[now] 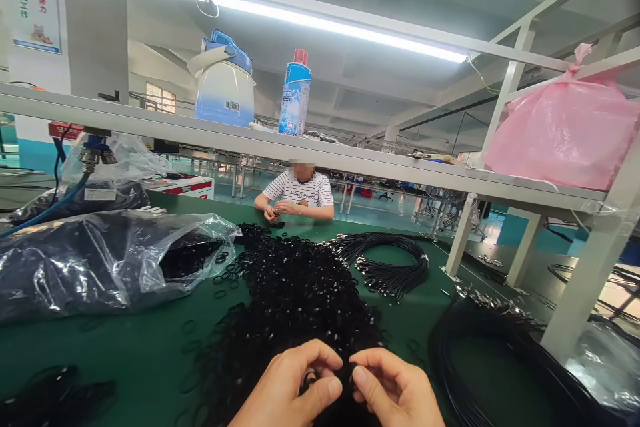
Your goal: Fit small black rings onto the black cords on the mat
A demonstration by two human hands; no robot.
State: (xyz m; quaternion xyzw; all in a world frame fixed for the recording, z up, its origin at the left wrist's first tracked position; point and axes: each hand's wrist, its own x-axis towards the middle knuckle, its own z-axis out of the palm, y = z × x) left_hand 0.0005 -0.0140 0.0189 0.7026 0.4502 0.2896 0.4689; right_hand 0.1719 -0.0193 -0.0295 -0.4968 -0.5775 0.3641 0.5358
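Pinching a small black rubber ring, the left hand holds it upright, its opening facing the camera, low over the green desk; the right hand nips the tangled black ring heap beside it.

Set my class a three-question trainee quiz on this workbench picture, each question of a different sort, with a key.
1. True or false: the left hand and right hand meet over the pile of black rings.
2. What colour is the table?
3. The pink bag sits: A) on the shelf, B) on the floor.

Key: 1 true; 2 green; 3 A.
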